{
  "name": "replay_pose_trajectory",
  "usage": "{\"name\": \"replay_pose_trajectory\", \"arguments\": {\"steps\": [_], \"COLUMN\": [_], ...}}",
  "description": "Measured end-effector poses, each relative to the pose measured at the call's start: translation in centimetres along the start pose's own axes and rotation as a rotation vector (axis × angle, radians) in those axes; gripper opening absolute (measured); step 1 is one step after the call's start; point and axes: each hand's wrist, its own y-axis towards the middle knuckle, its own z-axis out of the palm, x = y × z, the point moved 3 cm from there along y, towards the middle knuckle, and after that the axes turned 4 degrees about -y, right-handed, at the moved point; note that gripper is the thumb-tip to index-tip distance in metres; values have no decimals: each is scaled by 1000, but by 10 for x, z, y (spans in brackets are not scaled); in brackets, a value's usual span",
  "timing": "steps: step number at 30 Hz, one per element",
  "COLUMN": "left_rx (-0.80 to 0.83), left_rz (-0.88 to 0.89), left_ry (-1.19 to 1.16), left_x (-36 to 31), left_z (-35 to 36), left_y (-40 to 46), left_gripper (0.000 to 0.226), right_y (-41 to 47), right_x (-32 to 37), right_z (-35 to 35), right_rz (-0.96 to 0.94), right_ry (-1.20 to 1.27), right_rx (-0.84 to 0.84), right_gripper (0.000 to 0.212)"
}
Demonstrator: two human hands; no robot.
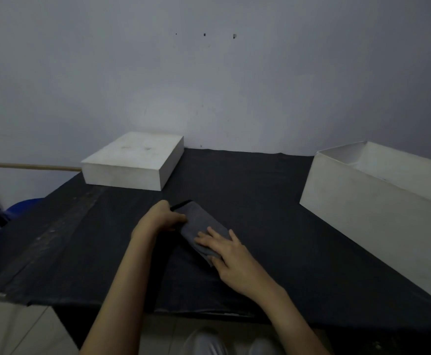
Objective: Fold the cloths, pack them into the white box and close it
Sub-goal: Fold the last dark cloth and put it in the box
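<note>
A small grey cloth (199,221), folded into a narrow rectangle, lies in the middle of the black-covered table (273,201). My left hand (162,217) grips its far left edge with curled fingers. My right hand (228,252) rests flat on the cloth's near end, fingers spread. The open white box (363,208) stands at the right, its inside mostly hidden by its wall. A flat white lid (132,161) lies at the back left by the wall.
A grey wall rises right behind the table. A wooden stick (30,166) pokes in from the left behind the lid, and a blue object (22,204) sits beyond the table's left edge. The table's front edge runs just before my knees.
</note>
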Motion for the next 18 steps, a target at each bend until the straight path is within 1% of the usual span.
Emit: {"name": "replay_pose_trajectory", "arguments": {"steps": [3,5,7,9,11,12,13,15,17,18], "left_rx": [10,13,15,-25,-129,-179,-215,-227,-230,-253], "left_rz": [2,-6,-16,-9,45,103,183,324,362,353], "left_ry": [17,39,76,143,254,319,389,485,508,504], "left_x": [0,2,2,1,-2,-4,-8,-12,-10,-7], "left_z": [-3,-3,-1,0,-2,-1,1,6,7,5], "left_y": [-2,-1,-1,-2,-7,-10,-13,-18,-23,-24], "left_gripper": [33,32,30,36,54,59,57,43,37,40], "right_y": [2,3,2,-2,-6,-8,-9,-11,-13,-15], "right_x": [0,2,8,15,22,25,27,33,39,42], "right_z": [-4,-6,-2,8,18,21,23,24,24,23], "right_rz": [32,49,48,61,92,114,141,191,221,227], "right_ry": [34,12,-110,-282,-403,-436,-457,-486,-504,-503], "right_rx": [34,66,119,192,243,255,263,291,347,392], "right_gripper": [48,47,48,58,69,72,73,73,73,73]}}
